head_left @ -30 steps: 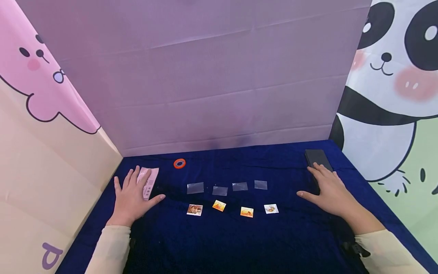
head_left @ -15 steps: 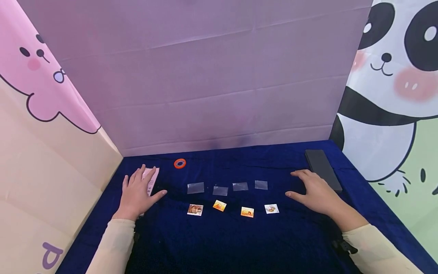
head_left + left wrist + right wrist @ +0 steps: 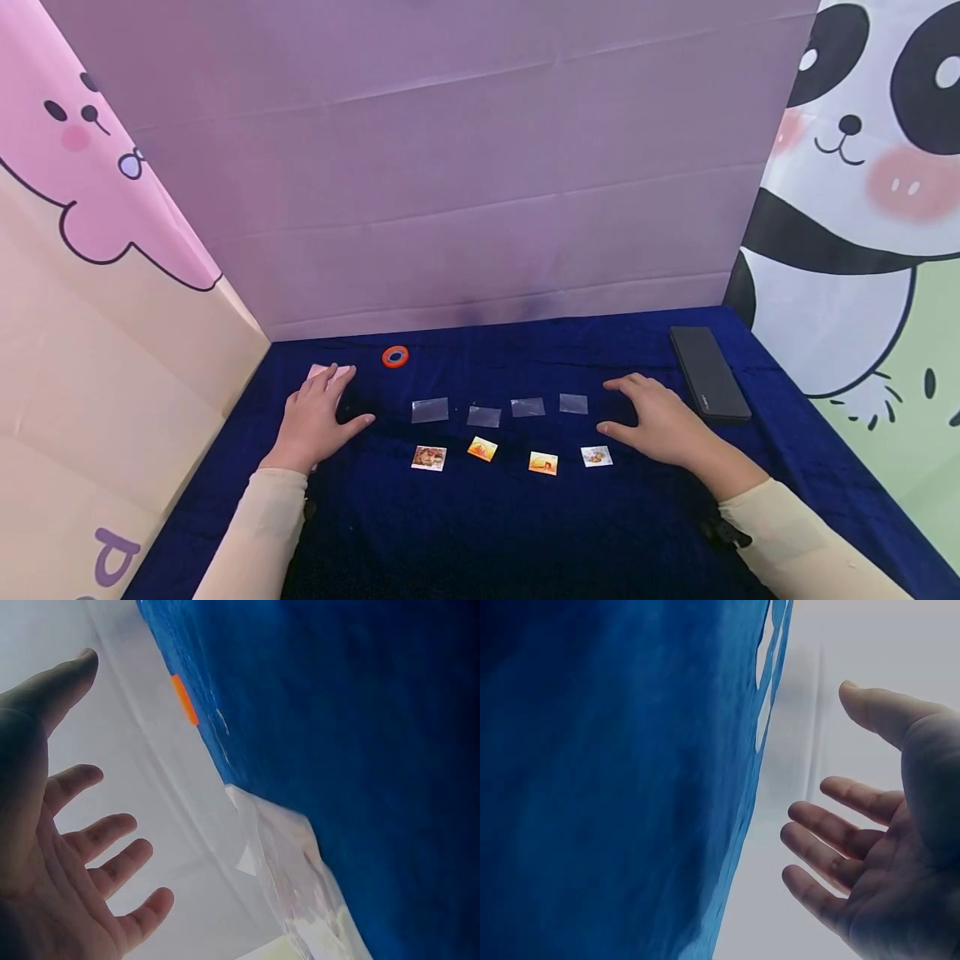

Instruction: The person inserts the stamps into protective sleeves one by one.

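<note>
Seemingly at a reaching step, the empty left hand and right hand, fingers parted, flank picture cards and clear sleeves at lower centre, whose thinness calls next for pinching.

Blue cloth bears four clear sleeves, with cards before them, pink packet and orange ring left, black case right.
</note>
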Tool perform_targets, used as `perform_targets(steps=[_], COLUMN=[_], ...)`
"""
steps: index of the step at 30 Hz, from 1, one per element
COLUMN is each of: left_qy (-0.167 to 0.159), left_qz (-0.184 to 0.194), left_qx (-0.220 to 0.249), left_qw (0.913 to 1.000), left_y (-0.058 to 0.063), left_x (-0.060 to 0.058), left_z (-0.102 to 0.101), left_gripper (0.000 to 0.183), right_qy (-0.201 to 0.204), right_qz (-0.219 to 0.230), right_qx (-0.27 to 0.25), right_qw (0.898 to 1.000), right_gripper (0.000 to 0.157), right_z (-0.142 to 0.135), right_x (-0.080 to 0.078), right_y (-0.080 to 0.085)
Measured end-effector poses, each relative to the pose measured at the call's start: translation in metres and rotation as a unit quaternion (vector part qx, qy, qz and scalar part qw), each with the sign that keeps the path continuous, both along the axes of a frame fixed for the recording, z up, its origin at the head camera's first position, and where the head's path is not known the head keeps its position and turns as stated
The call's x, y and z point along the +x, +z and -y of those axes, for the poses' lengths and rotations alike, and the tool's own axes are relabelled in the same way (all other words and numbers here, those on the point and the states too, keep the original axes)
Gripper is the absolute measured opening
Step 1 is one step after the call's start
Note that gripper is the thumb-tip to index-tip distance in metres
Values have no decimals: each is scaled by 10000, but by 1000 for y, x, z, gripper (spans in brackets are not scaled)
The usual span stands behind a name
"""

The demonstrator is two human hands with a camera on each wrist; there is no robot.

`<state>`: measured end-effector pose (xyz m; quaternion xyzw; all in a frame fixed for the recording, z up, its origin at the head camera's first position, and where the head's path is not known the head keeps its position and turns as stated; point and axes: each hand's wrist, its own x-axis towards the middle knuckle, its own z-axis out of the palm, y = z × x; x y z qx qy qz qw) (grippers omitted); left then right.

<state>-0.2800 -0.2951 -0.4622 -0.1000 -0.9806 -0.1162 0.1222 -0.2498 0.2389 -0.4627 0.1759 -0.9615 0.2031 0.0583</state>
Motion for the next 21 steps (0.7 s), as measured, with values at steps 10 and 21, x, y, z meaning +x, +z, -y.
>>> perform_targets(steps=[10, 21], left_qy=[-163, -484], left_qz=[88, 377], left_qx=[-194, 131], left_qw=[9996, 9980], left_y=[-1, -3], left_x=[-10, -18], left_z=[-12, -27], left_gripper=[81, 68], right_qy=[273, 508], right_qz=[114, 286], right_qx=[-78, -116], right_qw=[9995, 9982], right_gripper=[65, 62], right_z=[22, 42], right_x=[-3, -5], right_y=[1, -1])
